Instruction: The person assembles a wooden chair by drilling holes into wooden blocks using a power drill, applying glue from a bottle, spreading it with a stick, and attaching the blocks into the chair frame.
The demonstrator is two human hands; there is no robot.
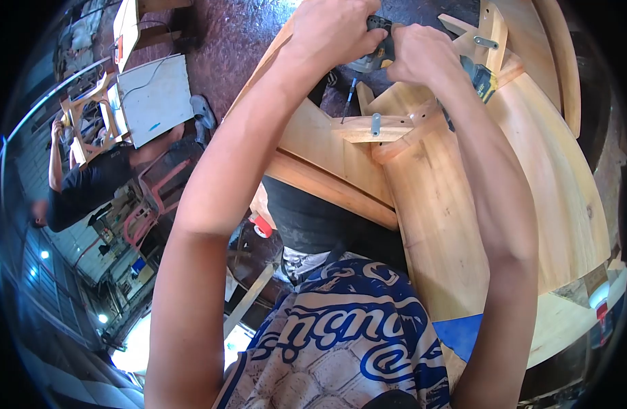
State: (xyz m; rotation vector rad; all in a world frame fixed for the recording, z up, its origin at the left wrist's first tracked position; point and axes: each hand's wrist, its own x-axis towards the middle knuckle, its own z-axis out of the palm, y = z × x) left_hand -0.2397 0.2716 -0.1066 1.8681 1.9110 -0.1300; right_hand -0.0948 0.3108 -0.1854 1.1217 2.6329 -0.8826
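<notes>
At the top centre my left hand (337,31) and my right hand (422,53) are wrapped round a dark power drill (369,63), one on either side of its body. A long thin bit (350,99) points down from the drill, its tip at a wooden cross rail (357,129) of a curved wooden piece. A small metal bracket (376,125) sits on that rail. Another bracket (486,42) is on a rail at the upper right. The drill's yellow and black base (482,82) shows beside my right wrist.
A wide curved wooden panel (439,232) lies below my right forearm, with more panels (552,163) to its right. At the left, a co-worker (88,180) holds a wooden frame (88,123) near a white board (154,99). A red tape roll (261,227) lies left of centre.
</notes>
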